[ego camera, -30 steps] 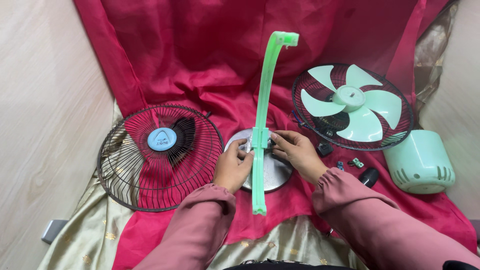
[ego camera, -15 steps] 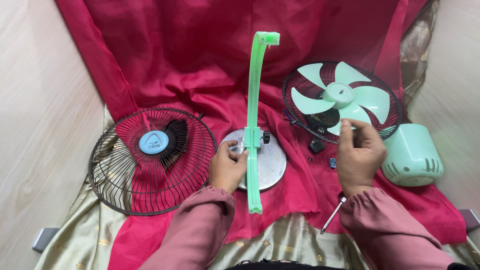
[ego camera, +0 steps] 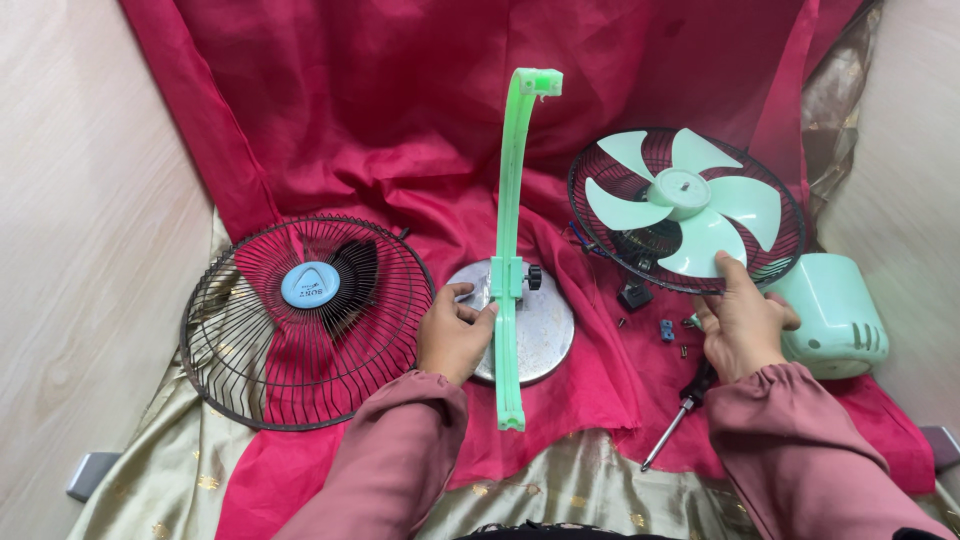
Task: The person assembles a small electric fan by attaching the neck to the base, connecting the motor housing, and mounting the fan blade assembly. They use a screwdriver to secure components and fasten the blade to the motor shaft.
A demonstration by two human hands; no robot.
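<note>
My left hand (ego camera: 455,332) grips a tall, pale green plastic stand arm (ego camera: 511,190) low down, where it meets a round metal base plate (ego camera: 548,330). A black knob (ego camera: 533,277) sits on the arm's right side. My right hand (ego camera: 742,322) is at the lower rim of a dark wire rear guard (ego camera: 582,172). Its thumb lies on top by a mint green fan blade (ego camera: 685,205) and its fingers curl around the rim.
A front wire guard (ego camera: 300,370) with a blue centre cap (ego camera: 310,284) lies at the left. A mint motor cover (ego camera: 838,318) sits at the right. A screwdriver (ego camera: 672,428) and small loose parts (ego camera: 634,296) lie on the red cloth (ego camera: 400,120). Pale wooden panels (ego camera: 90,200) stand on both sides.
My right hand left the knob on the stand, swung right and up, then came down onto the rear guard's lower rim. The left hand stayed on the stand.
</note>
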